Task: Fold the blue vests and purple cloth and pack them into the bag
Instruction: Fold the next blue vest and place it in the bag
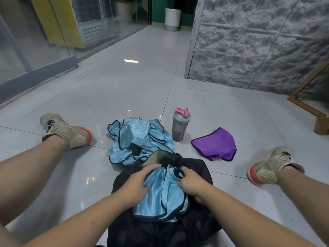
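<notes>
**A:** What are the hands doing?

**B:** Both rest on a folded blue vest (161, 196) lying on top of the black bag (160, 227), which sits on the floor between the person's spread legs. The left hand (138, 186) lies on the vest's left side, fingers loosely curved and spread, thumb reaching toward the bag's open mouth. The right hand (191, 183) is on the vest's right side, fingers curled tight, pinching the dark trim at the vest's upper edge.

**A:** And beyond the bag?

**B:** Just past the bag's mouth, touching it, lies a crumpled heap of more blue vests (138, 139), unfolded, with dark piping. To the right of that heap, just beside it, a grey shaker bottle (180, 124) stands upright with its pink lid flipped open. Further right of the bottle, the purple cloth (215, 144) lies on the tiles, loosely doubled over, apart from the bag.

**A:** Anything else around?

**B:** A worn sneaker on each foot flanks the bag: left shoe (66, 130), right shoe (270, 167). Far behind, a white bin (172, 18) stands against a green wall.
</notes>
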Demonstrator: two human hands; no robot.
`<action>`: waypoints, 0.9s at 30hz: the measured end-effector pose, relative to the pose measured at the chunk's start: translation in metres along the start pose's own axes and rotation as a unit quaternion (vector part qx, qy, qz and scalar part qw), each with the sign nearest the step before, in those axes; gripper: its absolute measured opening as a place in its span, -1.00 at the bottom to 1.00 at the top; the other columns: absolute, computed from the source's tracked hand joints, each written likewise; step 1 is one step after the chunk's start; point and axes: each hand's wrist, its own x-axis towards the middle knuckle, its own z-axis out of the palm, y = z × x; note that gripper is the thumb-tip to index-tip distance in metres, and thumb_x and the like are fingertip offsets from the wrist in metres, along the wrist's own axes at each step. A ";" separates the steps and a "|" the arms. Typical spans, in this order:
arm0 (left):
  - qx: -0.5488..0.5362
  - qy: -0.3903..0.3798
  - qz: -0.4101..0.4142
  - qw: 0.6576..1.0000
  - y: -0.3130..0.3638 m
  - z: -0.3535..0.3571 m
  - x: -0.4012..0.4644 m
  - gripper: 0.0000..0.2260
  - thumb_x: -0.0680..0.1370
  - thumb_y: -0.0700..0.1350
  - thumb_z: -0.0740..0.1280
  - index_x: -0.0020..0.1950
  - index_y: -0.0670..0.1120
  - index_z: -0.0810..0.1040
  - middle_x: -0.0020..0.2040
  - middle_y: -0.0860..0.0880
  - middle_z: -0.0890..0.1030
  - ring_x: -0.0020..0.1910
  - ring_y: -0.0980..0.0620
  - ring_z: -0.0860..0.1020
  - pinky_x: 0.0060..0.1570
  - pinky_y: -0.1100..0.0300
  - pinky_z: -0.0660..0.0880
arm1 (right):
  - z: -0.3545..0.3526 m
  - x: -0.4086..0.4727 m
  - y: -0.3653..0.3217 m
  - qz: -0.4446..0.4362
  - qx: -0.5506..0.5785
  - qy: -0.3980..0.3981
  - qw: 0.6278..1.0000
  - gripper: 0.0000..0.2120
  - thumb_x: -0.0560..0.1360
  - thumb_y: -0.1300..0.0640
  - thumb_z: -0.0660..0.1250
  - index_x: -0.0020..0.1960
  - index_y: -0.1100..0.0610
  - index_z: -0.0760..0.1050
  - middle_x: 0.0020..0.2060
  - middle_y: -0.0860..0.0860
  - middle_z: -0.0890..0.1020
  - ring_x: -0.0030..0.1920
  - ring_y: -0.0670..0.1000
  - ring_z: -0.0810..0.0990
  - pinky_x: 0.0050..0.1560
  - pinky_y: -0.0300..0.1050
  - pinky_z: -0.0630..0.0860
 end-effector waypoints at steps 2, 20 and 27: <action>-0.030 0.013 -0.019 0.999 -0.003 0.006 0.010 -0.35 0.59 -0.43 0.28 0.40 0.30 0.47 0.38 0.08 0.51 -0.33 0.17 0.54 -0.36 0.37 0.46 | 0.005 0.003 -0.003 -0.010 -0.009 0.031 0.999 -0.42 0.57 0.34 0.21 0.52 -0.05 0.40 0.21 -0.04 0.65 0.12 0.03 0.65 0.24 -0.01 0.63; 0.166 -0.007 -0.163 0.973 -0.030 0.016 0.051 -0.27 0.62 -0.26 0.29 0.67 0.16 0.04 0.50 -0.16 0.39 0.31 -0.13 0.52 0.28 0.10 0.50 | 0.004 0.041 -0.006 0.069 -0.285 0.086 0.952 -0.66 0.66 0.07 0.26 0.37 0.18 0.53 0.18 0.14 0.67 0.23 0.20 0.63 0.18 -0.04 0.53; 0.374 0.006 -0.005 0.927 0.016 0.021 0.050 -0.55 0.53 -0.21 0.33 0.40 0.02 0.38 0.28 -0.09 0.48 0.18 -0.15 0.56 0.12 -0.04 0.57 | 0.005 0.015 -0.041 -0.208 -0.317 0.121 0.918 -0.65 0.55 0.03 0.35 0.32 0.07 0.54 0.17 0.06 0.65 0.23 0.15 0.60 0.25 0.03 0.54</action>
